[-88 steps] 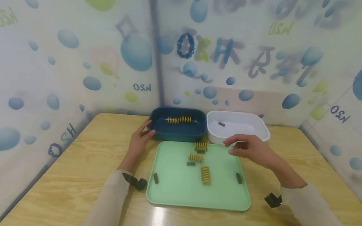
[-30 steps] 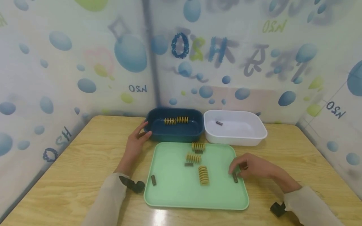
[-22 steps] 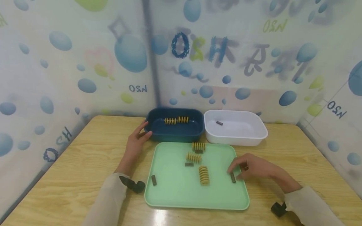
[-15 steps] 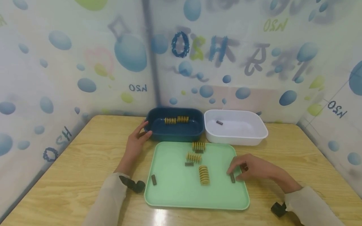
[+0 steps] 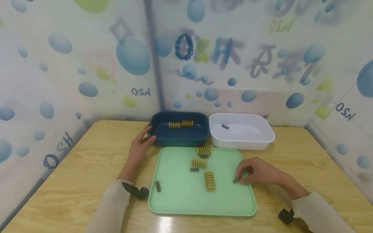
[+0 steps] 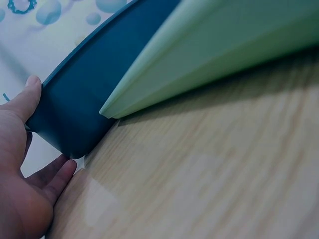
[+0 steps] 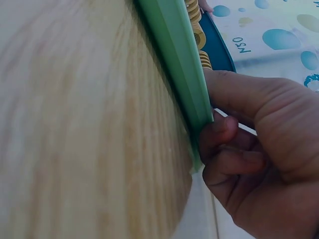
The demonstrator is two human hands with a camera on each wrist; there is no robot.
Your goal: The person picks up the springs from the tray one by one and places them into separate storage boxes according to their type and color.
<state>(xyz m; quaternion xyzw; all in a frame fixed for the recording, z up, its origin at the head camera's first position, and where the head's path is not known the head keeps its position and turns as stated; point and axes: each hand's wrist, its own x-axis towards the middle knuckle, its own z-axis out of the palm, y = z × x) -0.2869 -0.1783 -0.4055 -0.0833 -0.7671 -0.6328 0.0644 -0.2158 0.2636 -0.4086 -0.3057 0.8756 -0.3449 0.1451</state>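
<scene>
My right hand [image 5: 259,171] pinches a small dark coil spring [image 5: 237,179] between thumb and fingertips over the tray's right side. In the right wrist view the tray edge hides that spring, and the other fingers are curled. My left hand [image 5: 139,147] rests against the left end of the dark blue bin [image 5: 179,141], its fingers fairly straight; the left wrist view shows thumb and fingers touching the bin's wall and lower corner. Three yellow springs [image 5: 209,180] lie on the green tray [image 5: 177,200], along with three small dark springs [image 5: 158,186].
Two yellow springs [image 5: 187,123] lie inside the blue bin. Beside it stands a white bin [image 5: 242,144] holding one small dark spring [image 5: 225,126]. Both bins stand behind the tray on a wooden table [image 5: 87,168], close to a patterned wall covering [image 5: 250,29].
My right hand came down from in front of the white bin to the tray's right side. It slid the dark spring slightly left and now pinches it, turned. My left hand stayed at the blue bin.
</scene>
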